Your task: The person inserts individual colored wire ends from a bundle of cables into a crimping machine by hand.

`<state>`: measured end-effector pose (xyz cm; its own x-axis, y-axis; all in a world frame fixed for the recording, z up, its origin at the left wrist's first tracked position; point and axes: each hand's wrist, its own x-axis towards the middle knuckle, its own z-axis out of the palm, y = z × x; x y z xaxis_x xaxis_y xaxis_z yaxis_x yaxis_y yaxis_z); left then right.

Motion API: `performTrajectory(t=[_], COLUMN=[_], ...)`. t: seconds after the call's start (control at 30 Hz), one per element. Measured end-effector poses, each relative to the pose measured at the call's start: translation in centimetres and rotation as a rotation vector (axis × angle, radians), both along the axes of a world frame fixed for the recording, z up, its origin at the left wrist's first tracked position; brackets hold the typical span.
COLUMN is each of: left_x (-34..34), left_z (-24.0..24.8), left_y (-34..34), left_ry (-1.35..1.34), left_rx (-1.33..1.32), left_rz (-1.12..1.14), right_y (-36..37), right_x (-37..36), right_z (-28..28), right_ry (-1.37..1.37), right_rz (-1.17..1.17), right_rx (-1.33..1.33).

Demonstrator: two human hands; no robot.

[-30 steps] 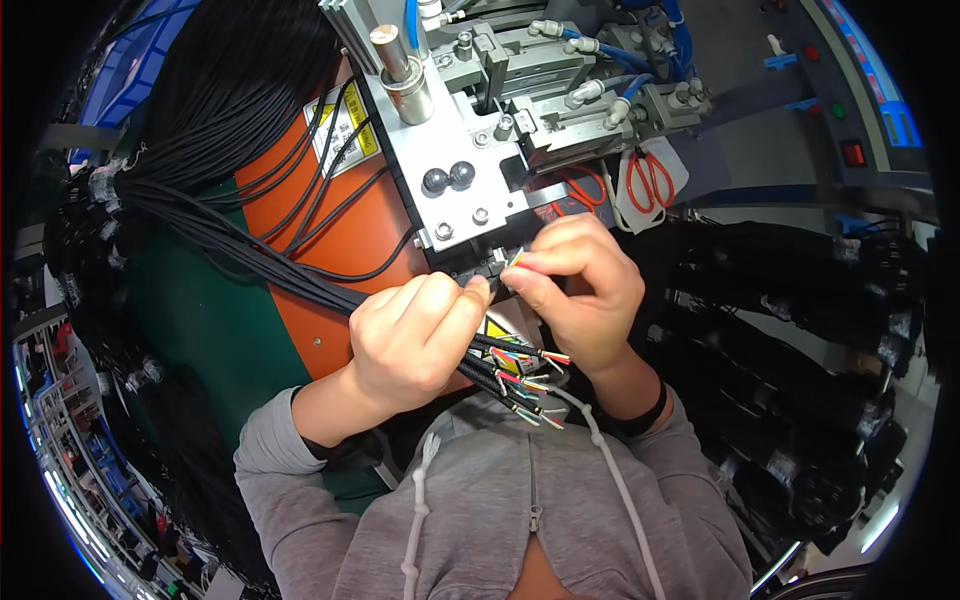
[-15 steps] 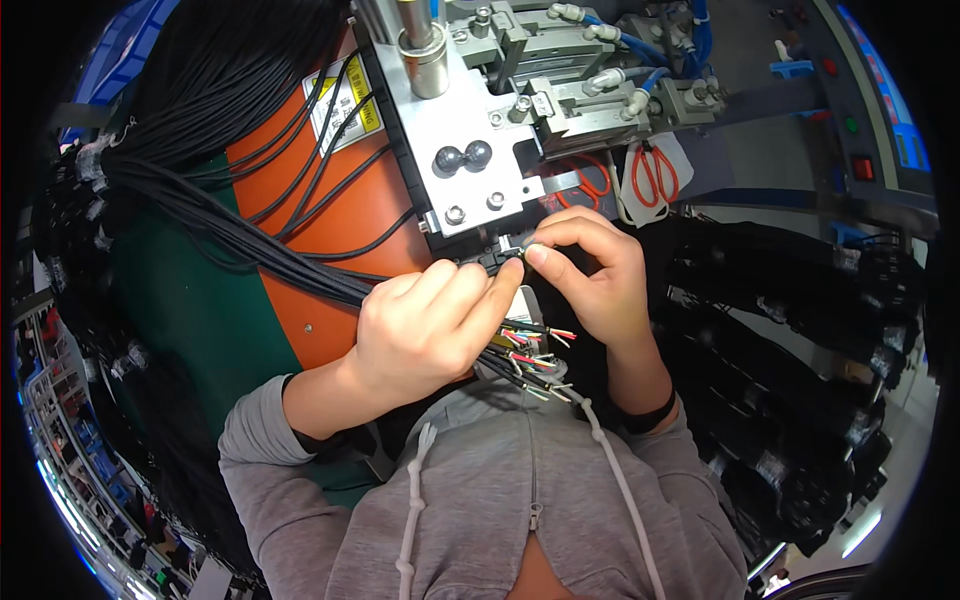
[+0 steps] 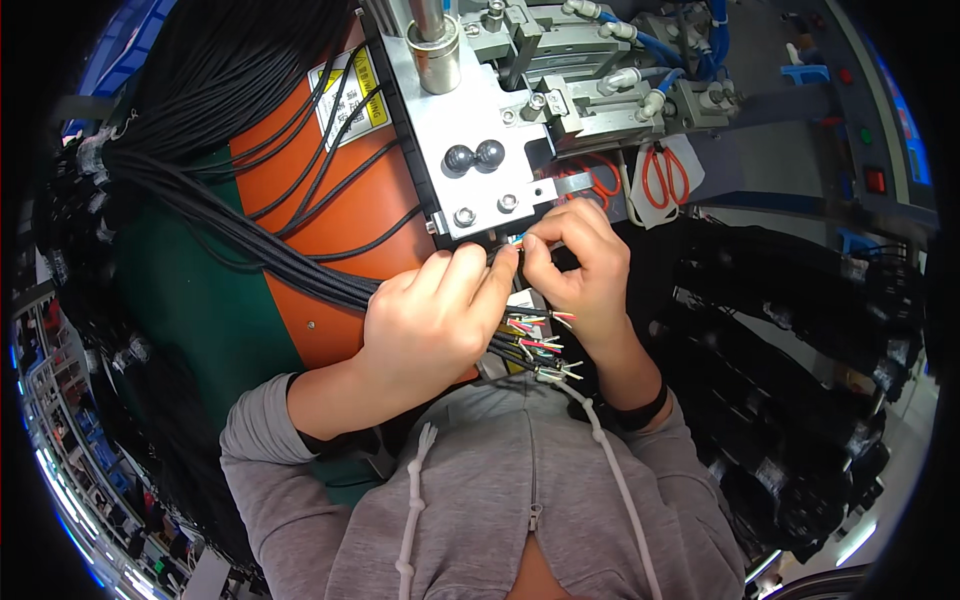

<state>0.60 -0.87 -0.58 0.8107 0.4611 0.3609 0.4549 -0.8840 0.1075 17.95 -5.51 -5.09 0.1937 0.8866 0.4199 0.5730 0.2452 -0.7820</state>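
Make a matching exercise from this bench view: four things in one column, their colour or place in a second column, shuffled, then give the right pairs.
Things:
1. scissors
2. machine panel
3. warning label
4. stripped wire ends

Colour or place:
A. yellow, stuck on the panel
B. orange, with black cables lying across it
C. red-handled, hanging right of the metal press
D. fanned out below the left hand and the right hand

Pairs: 1-C, 2-B, 3-A, 4-D

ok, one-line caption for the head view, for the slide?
Both hands, left hand and right hand, pinch thin coloured wires under a grey metal machine head, black cables alongside.
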Motion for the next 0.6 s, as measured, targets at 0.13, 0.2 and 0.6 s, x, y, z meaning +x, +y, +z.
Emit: performTrajectory(t=[0.13,0.2,0.6], left_x=[-0.1,-0.1,-0.9], left_z=[-0.2,-0.7,0.7], left_y=[0.3,0.6,-0.6], left_ry=[-0.034,-0.080,0.092], left_rx=[-0.031,-0.039,-0.015], left_rz=[-0.014,-0.020,0.128], right_y=[-0.6,-0.5,-0.6], right_x=[-0.2,-0.2,0.9], right_z=[-0.8,-1.1,-0.4], right_ry=[0.577,0.501,0.425], right_rz=[-0.054,-0.056,0.091], right_rx=[-0.388,-0.332,-0.197])
